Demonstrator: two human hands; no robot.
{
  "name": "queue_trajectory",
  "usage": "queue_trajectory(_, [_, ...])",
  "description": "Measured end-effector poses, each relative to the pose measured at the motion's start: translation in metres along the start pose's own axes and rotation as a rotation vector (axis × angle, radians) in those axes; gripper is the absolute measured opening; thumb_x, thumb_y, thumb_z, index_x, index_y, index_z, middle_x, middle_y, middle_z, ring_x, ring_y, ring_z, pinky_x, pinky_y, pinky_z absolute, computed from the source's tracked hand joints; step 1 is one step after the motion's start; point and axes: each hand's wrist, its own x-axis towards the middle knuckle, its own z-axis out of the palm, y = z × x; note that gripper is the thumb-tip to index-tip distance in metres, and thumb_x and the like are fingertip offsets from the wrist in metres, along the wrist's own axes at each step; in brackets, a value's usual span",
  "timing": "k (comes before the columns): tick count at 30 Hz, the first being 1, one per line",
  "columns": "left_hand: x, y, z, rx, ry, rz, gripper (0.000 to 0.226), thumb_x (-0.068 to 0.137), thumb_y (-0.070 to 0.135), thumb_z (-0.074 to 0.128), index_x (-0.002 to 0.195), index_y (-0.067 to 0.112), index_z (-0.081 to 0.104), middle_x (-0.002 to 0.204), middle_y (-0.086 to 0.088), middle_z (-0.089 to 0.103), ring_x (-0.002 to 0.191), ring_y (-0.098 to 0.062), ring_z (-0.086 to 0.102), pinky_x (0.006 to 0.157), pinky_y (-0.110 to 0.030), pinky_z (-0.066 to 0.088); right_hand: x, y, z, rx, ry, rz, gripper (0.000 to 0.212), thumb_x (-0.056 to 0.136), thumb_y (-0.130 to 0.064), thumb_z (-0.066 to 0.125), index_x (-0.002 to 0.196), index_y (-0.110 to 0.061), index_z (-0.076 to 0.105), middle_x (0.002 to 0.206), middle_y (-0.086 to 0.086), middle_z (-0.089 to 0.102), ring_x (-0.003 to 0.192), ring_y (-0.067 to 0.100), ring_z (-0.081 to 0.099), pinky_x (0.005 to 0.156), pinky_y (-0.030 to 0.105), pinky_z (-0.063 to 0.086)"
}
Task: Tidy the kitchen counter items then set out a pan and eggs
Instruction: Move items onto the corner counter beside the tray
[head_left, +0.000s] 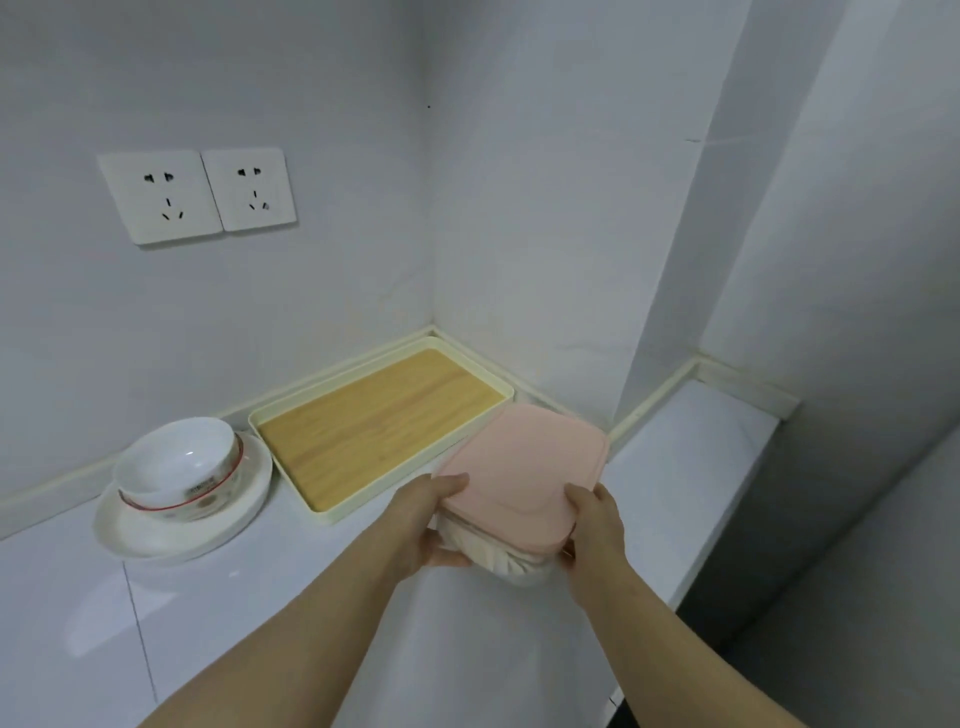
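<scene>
Fingers (448, 557) of both hands curl around the sides of a pink-lidded container (524, 467) at centre frame, thumbs pressed down on the near edge of its lid. The left hand (423, 525) grips the left side and the right hand (595, 530) the right. Whether the container rests on the white counter (260, 597) or hangs just above it cannot be told. A cream tray (322, 512) with a wood-grain floor lies just up and left of the container, its long axis running from lower left toward the wall corner; the lid's far edge overlaps the tray's near right rim in this view. The left hand is the nearer one to the tray, so setting the container inside would likely mean a short push forward and leftward. A white bowl (176, 462) sits on a plate (156, 535) at left, below two wall sockets (197, 195).
</scene>
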Motion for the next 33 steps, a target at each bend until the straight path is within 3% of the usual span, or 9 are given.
queue_trajectory(5, [0.017,0.007,-0.007,0.066,0.014,0.031,0.026,0.091,0.027,0.056,0.116,0.018,0.052,0.099,0.0,0.057,0.096,-0.033,0.059,0.084,-0.054,0.053,0.006,0.004,0.005,-0.072,-0.047,0.029,0.042,0.094,-0.013,0.044,0.136,-0.018,0.043,0.125,0.01,0.055,0.107,0.03,0.053,0.088,0.041,0.047])
queue_trajectory(8, [0.028,0.012,-0.005,0.085,0.062,0.074,0.03,0.092,0.029,0.054,0.122,0.024,0.05,0.116,-0.004,0.056,0.105,-0.035,0.058,0.081,-0.053,0.054,0.012,0.005,0.012,-0.083,-0.018,0.041,0.05,0.094,-0.014,0.046,0.142,-0.02,0.035,0.136,0.009,0.05,0.114,0.031,0.053,0.086,0.039,0.048])
queue_trajectory(12, [0.049,0.009,-0.002,0.026,0.21,0.12,0.04,0.089,0.018,0.06,0.123,0.008,0.041,0.111,-0.011,0.05,0.1,-0.031,0.055,0.083,-0.045,0.053,0.016,0.004,0.022,-0.105,-0.057,0.059,0.053,0.094,-0.01,0.048,0.143,-0.02,0.031,0.136,0.01,0.048,0.114,0.031,0.053,0.082,0.039,0.049])
queue_trajectory(15, [0.06,0.007,-0.004,-0.004,0.205,0.104,0.032,0.088,0.003,0.056,0.119,-0.003,0.047,0.101,-0.015,0.052,0.087,-0.028,0.052,0.067,-0.035,0.051,0.02,0.002,0.028,-0.153,-0.079,0.064,0.058,0.092,0.0,0.042,0.144,-0.019,0.026,0.125,0.011,0.05,0.106,0.03,0.053,0.084,0.04,0.049])
queue_trajectory(18, [0.063,0.007,-0.007,-0.012,0.159,0.099,0.028,0.089,-0.002,0.053,0.116,-0.001,0.049,0.1,-0.016,0.053,0.08,-0.026,0.052,0.062,-0.03,0.05,0.026,0.002,0.029,-0.188,-0.063,0.05,0.054,0.091,0.001,0.04,0.141,-0.018,0.029,0.12,0.011,0.051,0.097,0.027,0.053,0.076,0.037,0.051])
queue_trajectory(21, [0.064,0.009,-0.004,0.025,0.156,0.092,0.031,0.089,0.002,0.055,0.118,0.005,0.044,0.109,-0.015,0.054,0.093,-0.031,0.058,0.064,-0.033,0.052,0.029,0.004,0.028,-0.204,-0.043,0.045,0.051,0.09,-0.003,0.043,0.139,-0.016,0.033,0.129,0.013,0.054,0.101,0.029,0.057,0.063,0.029,0.052])
queue_trajectory(24, [0.064,0.012,0.0,0.042,0.205,0.072,0.03,0.089,0.004,0.056,0.114,0.01,0.04,0.12,-0.014,0.051,0.112,-0.036,0.056,0.074,-0.04,0.055,0.029,0.001,0.028,-0.199,-0.032,0.064,0.052,0.09,-0.003,0.048,0.139,-0.016,0.034,0.13,0.01,0.052,0.111,0.029,0.056,0.069,0.033,0.053])
queue_trajectory(29, [0.061,0.01,0.006,-0.021,0.237,0.098,0.045,0.09,0.006,0.056,0.131,0.009,0.04,0.127,-0.016,0.05,0.105,-0.034,0.058,0.075,-0.041,0.054,0.03,-0.006,0.029,-0.183,-0.016,0.1,0.057,0.093,-0.003,0.049,0.144,-0.021,0.03,0.137,0.011,0.047,0.119,0.032,0.052,0.077,0.036,0.051])
queue_trajectory(33, [0.052,0.014,0.01,-0.098,0.108,0.007,0.052,0.094,0.003,0.049,0.14,0.017,0.032,0.134,-0.012,0.042,0.089,-0.035,0.059,0.071,-0.046,0.052,0.031,-0.007,0.03,-0.175,-0.012,0.092,0.058,0.094,-0.004,0.048,0.145,-0.022,0.029,0.138,0.011,0.047,0.12,0.033,0.052,0.073,0.036,0.051])
